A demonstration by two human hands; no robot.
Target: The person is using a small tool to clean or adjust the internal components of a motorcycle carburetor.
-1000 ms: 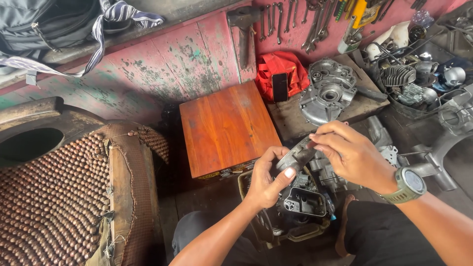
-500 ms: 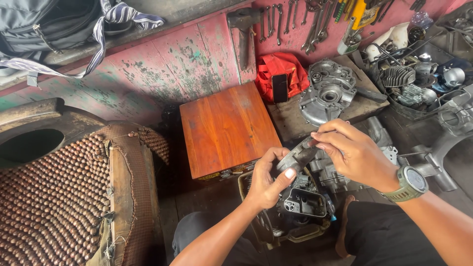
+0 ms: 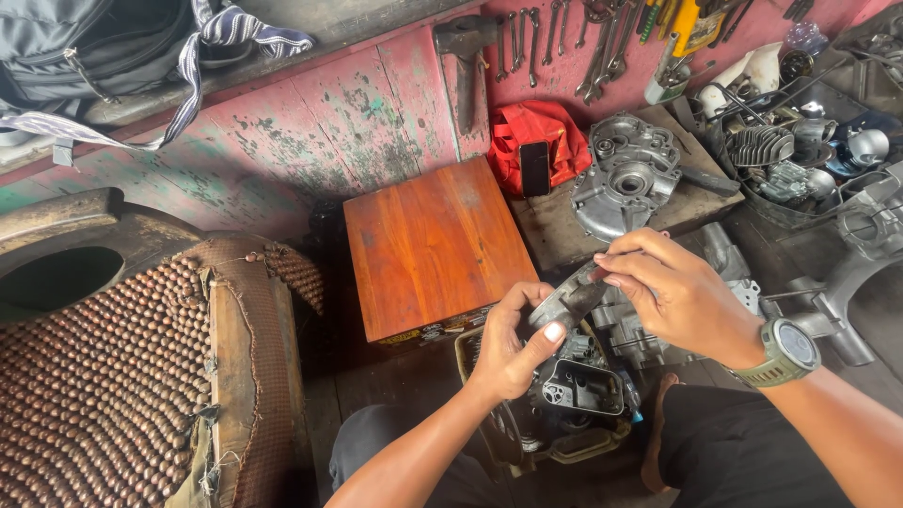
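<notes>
My left hand (image 3: pixel 513 343) grips the lower end of a small grey metal engine part (image 3: pixel 571 298), thumb pressed on top. My right hand (image 3: pixel 673 292), with a green wristwatch on its wrist, pinches the part's upper end with its fingertips. Both hands hold it just above a dark engine block (image 3: pixel 583 390) that sits on the floor between my knees. What the right fingertips pinch is partly hidden by the fingers.
A brown wooden box (image 3: pixel 433 245) stands just beyond my hands. Behind it lie a red cloth with a phone (image 3: pixel 534 141), a grey engine cover (image 3: pixel 625 174) and a basket of parts (image 3: pixel 800 141). Wrenches (image 3: pixel 564 38) hang on the pink wall. A beaded seat (image 3: pixel 103 376) fills the left.
Both hands stay on the metal part in nearly the same place; the right fingertips have shifted slightly along its upper end.
</notes>
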